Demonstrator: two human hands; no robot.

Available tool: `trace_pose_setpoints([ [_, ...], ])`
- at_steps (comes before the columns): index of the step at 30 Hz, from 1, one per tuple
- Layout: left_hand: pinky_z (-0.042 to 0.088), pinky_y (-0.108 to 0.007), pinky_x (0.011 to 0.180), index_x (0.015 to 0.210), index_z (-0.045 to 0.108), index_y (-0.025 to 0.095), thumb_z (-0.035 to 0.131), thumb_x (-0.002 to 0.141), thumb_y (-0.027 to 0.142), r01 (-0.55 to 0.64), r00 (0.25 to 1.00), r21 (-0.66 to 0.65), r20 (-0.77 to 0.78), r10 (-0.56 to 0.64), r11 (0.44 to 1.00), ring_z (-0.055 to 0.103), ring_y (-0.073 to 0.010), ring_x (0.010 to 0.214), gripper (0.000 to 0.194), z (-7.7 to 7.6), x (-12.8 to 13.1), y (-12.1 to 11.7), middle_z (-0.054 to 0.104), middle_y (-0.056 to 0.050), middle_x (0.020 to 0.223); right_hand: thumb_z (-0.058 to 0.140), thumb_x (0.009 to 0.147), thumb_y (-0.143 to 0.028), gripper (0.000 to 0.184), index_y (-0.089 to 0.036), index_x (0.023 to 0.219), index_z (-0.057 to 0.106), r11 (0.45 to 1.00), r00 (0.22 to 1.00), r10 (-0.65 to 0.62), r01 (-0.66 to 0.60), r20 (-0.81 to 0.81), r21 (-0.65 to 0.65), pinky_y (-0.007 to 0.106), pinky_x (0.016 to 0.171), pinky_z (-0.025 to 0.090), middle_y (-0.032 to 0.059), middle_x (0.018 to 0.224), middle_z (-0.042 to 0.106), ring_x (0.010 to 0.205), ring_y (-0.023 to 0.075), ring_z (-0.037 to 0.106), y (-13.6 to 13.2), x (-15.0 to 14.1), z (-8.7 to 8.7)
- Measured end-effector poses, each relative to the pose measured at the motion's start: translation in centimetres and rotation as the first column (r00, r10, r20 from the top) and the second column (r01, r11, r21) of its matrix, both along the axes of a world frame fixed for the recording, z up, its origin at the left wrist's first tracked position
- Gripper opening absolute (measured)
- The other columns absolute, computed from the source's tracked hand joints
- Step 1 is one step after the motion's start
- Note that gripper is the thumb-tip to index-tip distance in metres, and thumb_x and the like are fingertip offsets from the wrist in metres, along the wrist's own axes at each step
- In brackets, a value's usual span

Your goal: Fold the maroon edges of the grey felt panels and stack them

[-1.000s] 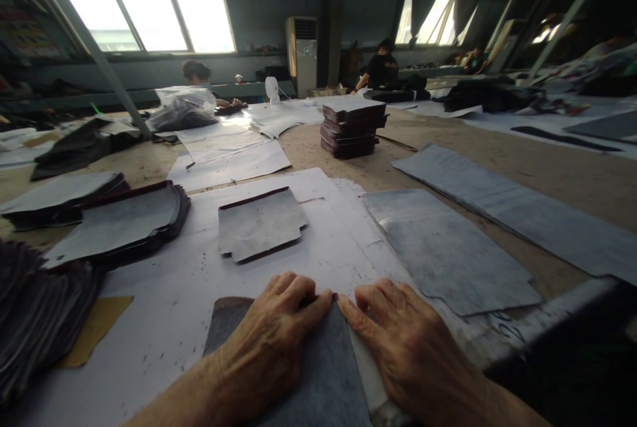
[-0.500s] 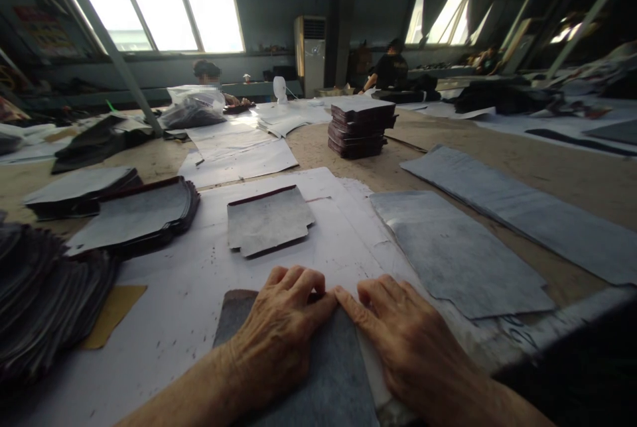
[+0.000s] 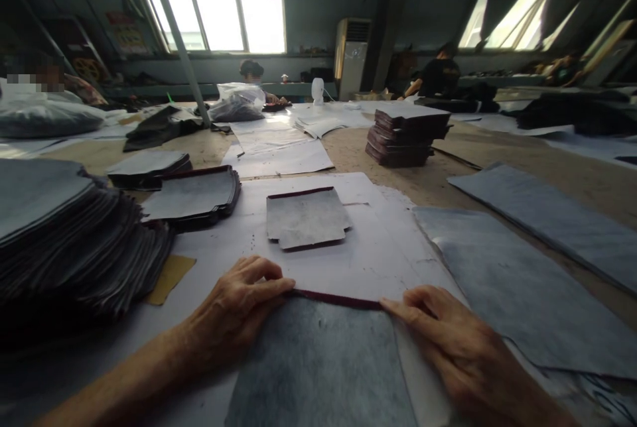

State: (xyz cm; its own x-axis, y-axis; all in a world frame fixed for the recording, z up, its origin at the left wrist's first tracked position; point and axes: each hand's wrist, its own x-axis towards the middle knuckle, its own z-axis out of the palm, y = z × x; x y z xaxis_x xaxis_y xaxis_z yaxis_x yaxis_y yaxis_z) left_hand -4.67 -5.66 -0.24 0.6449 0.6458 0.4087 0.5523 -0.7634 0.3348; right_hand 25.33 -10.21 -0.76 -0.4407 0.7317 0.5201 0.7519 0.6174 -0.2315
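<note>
A: Where did the grey sheet (image 3: 328, 361) lie?
B: On the near side of the desk (image 3: 343, 148), over white paper (image 3: 378, 268), between the two hands. A dark red strip (image 3: 343, 298) edged its far side, running left to right with its right end slightly nearer.
A: Which hand was closer to that strip?
B: Neither. The left hand (image 3: 243, 298) touched its left end and the right hand (image 3: 448, 341) its right end, so the hands were apart, with the strip spanning the gap.
A: Were they clamped on it?
B: I couldn't tell. The undersides of the fingers were hidden, so they were either pinching or merely pressing.
A: And the sheet's long axis?
B: Not certain: its near end was cut off. The left hand also covered the far left corner, and the tall stack (image 3: 89, 235) ran out of view on the left.
</note>
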Motion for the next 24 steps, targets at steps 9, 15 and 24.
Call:
trace_pose_setpoints([
  [9, 0.046, -0.032, 0.068, 0.105, 0.060, 0.018, 0.041, 0.084, 0.006, 0.045, 0.996, 0.110, 0.066, -0.052, 0.993, 0.049, -0.0156, 0.078, 0.031, -0.8, 0.5, 0.4, 0.054, -0.006, 0.086, 0.039, 0.081, -0.007, 0.031, -0.013, 0.096, 0.065, 0.986, 0.998, -0.052, 0.045, 0.042, 0.161, 0.028, 0.075, 0.053, 0.0078, 0.089, 0.064, 0.083, 0.0165, 0.059, 0.4, -2.6, 1.5],
  [15, 0.047, -0.031, 0.068, 0.105, 0.059, 0.016, 0.041, 0.082, 0.004, 0.105, 0.990, 0.067, 0.087, -0.110, 0.992, 0.049, -0.0149, 0.077, 0.032, -0.4, 0.1, 0.5, 0.055, -0.006, 0.085, 0.032, 0.073, 0.002, 0.040, -0.009, 0.093, 0.065, 0.984, 0.987, 0.082, -0.102, 0.138, 0.149, 0.032, 0.068, 0.053, 0.0111, 0.086, 0.063, 0.079, 0.0194, 0.056, 0.6, -4.7, 0.6],
  [24, 0.045, -0.032, 0.070, 0.097, 0.059, 0.013, 0.039, 0.078, 0.001, 0.112, 0.994, 0.148, -0.015, -0.111, 0.983, 0.049, -0.0170, 0.078, 0.030, -0.6, 0.3, 0.3, 0.056, -0.007, 0.082, 0.045, 0.079, -0.005, 0.023, -0.014, 0.084, 0.066, 0.944, 0.992, -0.045, 0.005, 0.115, 0.329, 0.032, 0.066, 0.046, 0.0062, 0.081, 0.064, 0.077, 0.0195, 0.054, 1.8, -6.0, 2.2],
])
